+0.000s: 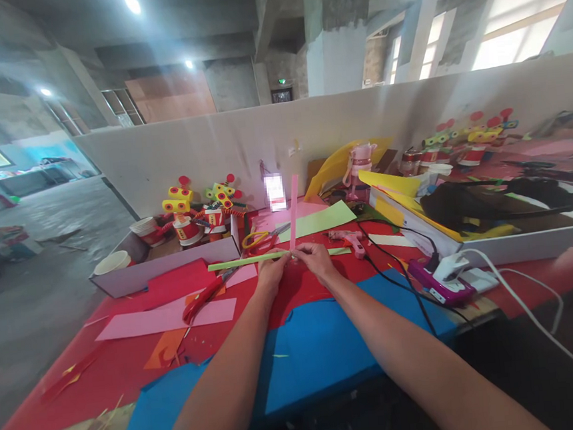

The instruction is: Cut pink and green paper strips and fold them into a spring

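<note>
A long light-green paper strip [235,263] runs sideways through my hands, and a pink paper strip [294,207] stands up from it, the two meeting at my fingertips. My left hand [271,270] is closed, pinching the green strip just left of the meeting point. Close beside it, my right hand [315,259] is closed too, its thumb and fingers pinching where the pink strip joins the green one. My fingers hide the joint itself. Right of my hands lies a pink hot glue gun [351,239]; behind them are yellow-handled scissors [263,238].
Red-handled scissors [206,299] lie on a pink paper sheet [165,319] at left. A box [170,265] holds paper-cup figures [184,217]. At right stand a purple power strip [440,282] with trailing cords and a white box [514,245]. Blue sheets [323,345] cover the near edge.
</note>
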### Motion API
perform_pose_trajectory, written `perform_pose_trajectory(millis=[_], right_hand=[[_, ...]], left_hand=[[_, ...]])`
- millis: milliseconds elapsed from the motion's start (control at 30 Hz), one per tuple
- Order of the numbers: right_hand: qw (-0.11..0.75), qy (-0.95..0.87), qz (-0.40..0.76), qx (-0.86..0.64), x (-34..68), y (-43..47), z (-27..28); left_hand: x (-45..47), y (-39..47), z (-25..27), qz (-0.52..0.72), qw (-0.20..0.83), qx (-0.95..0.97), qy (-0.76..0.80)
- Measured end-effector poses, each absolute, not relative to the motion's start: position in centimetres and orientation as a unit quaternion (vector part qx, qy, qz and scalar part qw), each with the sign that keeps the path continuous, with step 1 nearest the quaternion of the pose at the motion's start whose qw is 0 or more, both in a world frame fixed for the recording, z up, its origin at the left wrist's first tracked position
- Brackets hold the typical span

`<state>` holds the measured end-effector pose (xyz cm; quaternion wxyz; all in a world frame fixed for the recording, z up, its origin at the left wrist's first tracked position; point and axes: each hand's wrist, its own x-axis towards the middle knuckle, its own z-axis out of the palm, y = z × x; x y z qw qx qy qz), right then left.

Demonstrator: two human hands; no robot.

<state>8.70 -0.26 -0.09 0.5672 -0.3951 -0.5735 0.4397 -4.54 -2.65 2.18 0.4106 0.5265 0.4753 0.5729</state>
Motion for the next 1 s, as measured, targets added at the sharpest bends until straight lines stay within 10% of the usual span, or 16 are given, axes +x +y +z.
perform_pose_trajectory(millis=[1000], right_hand=[[0.548,-0.57,0.482,-0.377,8.5,0.5,-1.0]], left_hand=[[-4.7,-1.8,0.7,0.56,0.377,0.519,0.524]])
